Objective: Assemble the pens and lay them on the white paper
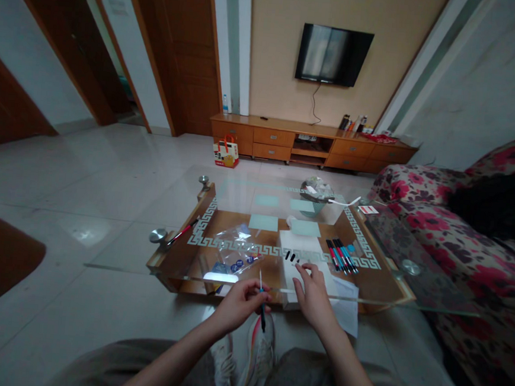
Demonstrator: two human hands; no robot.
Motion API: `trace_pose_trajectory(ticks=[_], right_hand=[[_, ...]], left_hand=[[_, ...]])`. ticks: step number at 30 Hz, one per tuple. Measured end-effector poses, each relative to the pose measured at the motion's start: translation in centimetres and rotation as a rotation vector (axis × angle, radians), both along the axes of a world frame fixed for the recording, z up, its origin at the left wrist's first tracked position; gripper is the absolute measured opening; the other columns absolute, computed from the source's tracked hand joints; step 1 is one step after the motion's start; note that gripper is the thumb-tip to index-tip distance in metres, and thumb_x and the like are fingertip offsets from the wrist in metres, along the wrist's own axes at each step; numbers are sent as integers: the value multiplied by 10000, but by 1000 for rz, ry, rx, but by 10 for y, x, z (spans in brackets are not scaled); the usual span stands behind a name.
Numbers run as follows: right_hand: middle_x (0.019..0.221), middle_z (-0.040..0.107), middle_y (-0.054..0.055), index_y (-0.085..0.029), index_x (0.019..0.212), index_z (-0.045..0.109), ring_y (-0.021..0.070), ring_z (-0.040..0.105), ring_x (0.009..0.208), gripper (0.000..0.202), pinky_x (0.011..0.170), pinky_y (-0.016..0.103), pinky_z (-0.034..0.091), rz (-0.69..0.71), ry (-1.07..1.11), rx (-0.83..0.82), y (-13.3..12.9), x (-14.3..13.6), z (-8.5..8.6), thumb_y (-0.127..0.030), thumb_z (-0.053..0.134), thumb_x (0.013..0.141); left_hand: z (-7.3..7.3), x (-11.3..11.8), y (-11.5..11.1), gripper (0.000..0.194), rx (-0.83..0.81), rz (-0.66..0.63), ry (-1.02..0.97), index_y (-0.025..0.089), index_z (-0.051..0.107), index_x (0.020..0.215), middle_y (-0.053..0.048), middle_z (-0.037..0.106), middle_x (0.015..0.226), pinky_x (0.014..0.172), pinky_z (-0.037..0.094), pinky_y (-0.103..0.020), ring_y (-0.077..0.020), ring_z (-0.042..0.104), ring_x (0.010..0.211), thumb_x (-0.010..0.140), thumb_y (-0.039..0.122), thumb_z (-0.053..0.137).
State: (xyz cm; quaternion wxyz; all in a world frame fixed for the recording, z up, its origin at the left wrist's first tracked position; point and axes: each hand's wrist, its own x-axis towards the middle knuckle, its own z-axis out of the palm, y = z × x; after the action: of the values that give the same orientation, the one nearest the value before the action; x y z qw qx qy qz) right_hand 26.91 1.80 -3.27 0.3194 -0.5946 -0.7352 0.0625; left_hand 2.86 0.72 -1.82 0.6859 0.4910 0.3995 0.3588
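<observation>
My left hand (245, 298) pinches a slim pen (262, 317) near the front edge of the glass table. The pen stands nearly upright, with a thin pale upper end and a dark blue-black lower part. To its right, my right hand (314, 290) hovers at the glass with thumb and forefinger apart. Its fingertips are at a short row of small black pen parts (292, 257), above a white box (300, 244) seen around them. Whether the fingertips touch a part, I cannot tell. Several red and blue pens (341, 256) lie side by side further right.
A clear plastic bag (238, 245) with blue round labels lies left on the glass table (234, 197). A red-black pen (183, 232) rests near its left edge. A basket (315, 188) holds plastic at the back. A floral sofa (427, 191) stands right, a paper bag (226, 153) beyond.
</observation>
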Motion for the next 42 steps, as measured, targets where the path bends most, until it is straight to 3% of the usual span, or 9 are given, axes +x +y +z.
trace_pose_trajectory(ticks=[6, 12, 18, 22, 33, 42], right_hand=[[1345, 551, 136, -239, 1350, 583, 329, 540, 1134, 416, 969, 539, 480, 42, -65, -19, -1, 0, 1, -197, 455, 956], [1257, 613, 118, -231, 1248, 650, 307, 556, 1091, 366, 963, 499, 494, 77, -34, -52, -1, 0, 3, -154, 453, 949], [1271, 586, 120, -227, 1345, 582, 291, 539, 1139, 468, 998, 483, 484, 76, 8, -21, 1, 2, -3, -98, 479, 907], [1206, 619, 110, -228, 1302, 613, 280, 544, 1109, 472, 985, 458, 489, 108, 18, -49, 1, 2, -1, -53, 464, 891], [1133, 609, 122, -239, 1272, 659, 277, 560, 1045, 452, 920, 421, 500, 82, 0, -52, 0, 0, -3, -60, 494, 892], [1030, 617, 105, -226, 1145, 704, 272, 559, 983, 304, 882, 410, 492, 83, -18, -67, -1, -2, 3, -116, 541, 914]], left_hand=[[1, 0, 0, 382, 7, 2, -9, 138, 591, 999, -100, 742, 931, 618, 517, -246, -189, 738, 744, 826, 449, 729], [1, 0, 0, 365, 0, 3, -14, 130, 595, 990, -101, 742, 918, 620, 521, -247, -191, 738, 739, 822, 422, 736], [-3, 0, 1, 357, 8, -1, 6, 128, 602, 1001, -107, 740, 937, 623, 512, -243, -195, 738, 749, 834, 419, 724], [-4, -1, 2, 355, 25, -6, 8, 134, 611, 1009, -94, 735, 920, 633, 515, -251, -196, 736, 747, 838, 426, 719], [-3, 0, 0, 374, 11, -18, 4, 134, 606, 1023, -97, 738, 937, 629, 509, -240, -187, 734, 741, 832, 432, 725], [0, 0, 1, 377, 2, -28, -16, 132, 607, 1006, -96, 735, 935, 621, 504, -234, -177, 728, 725, 822, 435, 735]])
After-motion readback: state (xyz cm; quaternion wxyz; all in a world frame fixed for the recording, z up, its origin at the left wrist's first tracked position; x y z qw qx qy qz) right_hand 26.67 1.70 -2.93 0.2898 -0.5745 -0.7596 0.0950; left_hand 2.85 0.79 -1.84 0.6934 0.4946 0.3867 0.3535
